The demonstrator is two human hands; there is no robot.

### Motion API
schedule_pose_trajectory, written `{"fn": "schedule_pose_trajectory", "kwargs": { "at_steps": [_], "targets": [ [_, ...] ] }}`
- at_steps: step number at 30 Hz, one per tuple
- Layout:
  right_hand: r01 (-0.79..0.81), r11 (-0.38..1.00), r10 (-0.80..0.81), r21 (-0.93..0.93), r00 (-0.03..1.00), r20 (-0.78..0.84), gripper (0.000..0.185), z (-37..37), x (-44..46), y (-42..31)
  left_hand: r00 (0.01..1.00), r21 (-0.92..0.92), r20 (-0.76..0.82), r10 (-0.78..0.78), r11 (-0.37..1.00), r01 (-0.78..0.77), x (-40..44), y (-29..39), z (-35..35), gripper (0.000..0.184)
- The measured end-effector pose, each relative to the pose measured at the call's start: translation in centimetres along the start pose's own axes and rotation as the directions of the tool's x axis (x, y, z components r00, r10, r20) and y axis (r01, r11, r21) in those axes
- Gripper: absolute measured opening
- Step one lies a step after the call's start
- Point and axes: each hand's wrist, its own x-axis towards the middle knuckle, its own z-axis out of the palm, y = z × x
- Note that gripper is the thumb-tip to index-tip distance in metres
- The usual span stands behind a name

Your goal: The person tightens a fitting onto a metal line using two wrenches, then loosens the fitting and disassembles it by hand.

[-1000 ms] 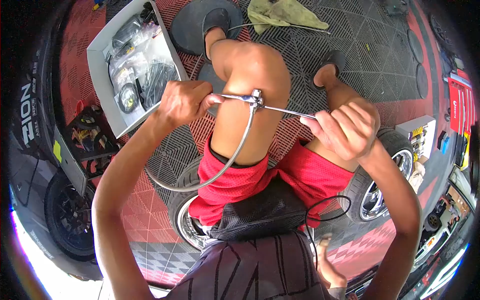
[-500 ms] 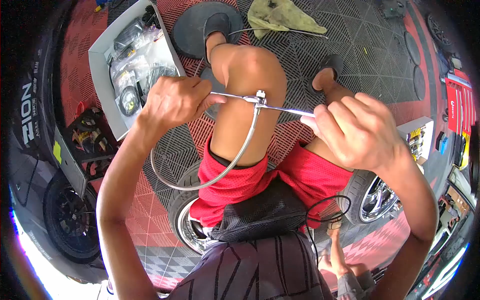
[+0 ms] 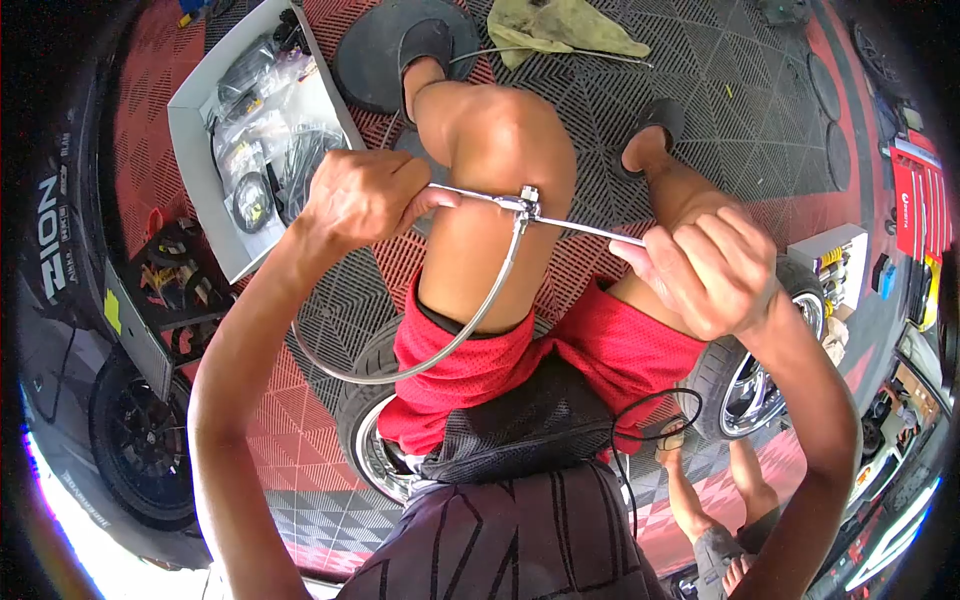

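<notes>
My left hand (image 3: 370, 195) is closed around a slim metal wrench (image 3: 470, 193), its head at a small metal fitting (image 3: 529, 200). From the other side a second thin metal tool, apparently another wrench (image 3: 590, 231), reaches the same fitting, its far end gripped in my right hand (image 3: 705, 270). Below the fitting hangs a braided hose (image 3: 470, 335), curving down and left in a wide loop over my lap and behind my left forearm. The fitting is held above my bent knee. Fine details where the tools meet it are too small to tell.
A white box (image 3: 182, 150) of bagged parts stands at front left, with a dark tool case (image 3: 140, 330) below it. Tyred wheels (image 3: 715, 390) flank my seat. A yellowish cloth (image 3: 560, 30) and thin cable lie ahead. Another person's legs (image 3: 690, 500) show at lower right.
My right hand has shifted down slightly, tilting its tool more steeply. The fitting has moved a little right. More of the other person shows behind me.
</notes>
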Motion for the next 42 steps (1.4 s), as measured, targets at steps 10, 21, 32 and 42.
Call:
{"fn": "schedule_pose_trajectory", "kwargs": {
  "at_steps": [10, 21, 32, 42],
  "targets": [
    [-0.02, 0.999, 0.021, 0.044, 0.999, -0.032, 0.021, 0.3, -0.4, -0.3, 0.999, -0.047, 0.024, -0.032, 0.998, 0.033, -0.4, 0.2, 0.3, 0.044],
    [-0.068, 0.998, 0.069, 0.015, 0.94, -0.336, 0.022, 3.5, -0.7, -1.0, 0.977, -0.09, 0.086, -0.195, 0.975, 0.202, -5.8, -2.0, 2.9, 0.037],
    [-0.264, 0.95, 0.28, 0.166, 0.956, -0.086, 0.029, -1.3, -0.6, -2.0, 0.98, 0.179, 0.187, 0.069, 0.978, -0.103, 3.1, 3.9, -5.5, 0.041],
    [-0.474, 0.88, 0.458, -0.027, 0.835, 0.306, 0.026, -0.4, 4.5, -5.3, 0.932, 0.482, 0.052, 0.359, 0.808, -0.338, 3.8, 4.1, -6.1, 0.043]
  ]
}}
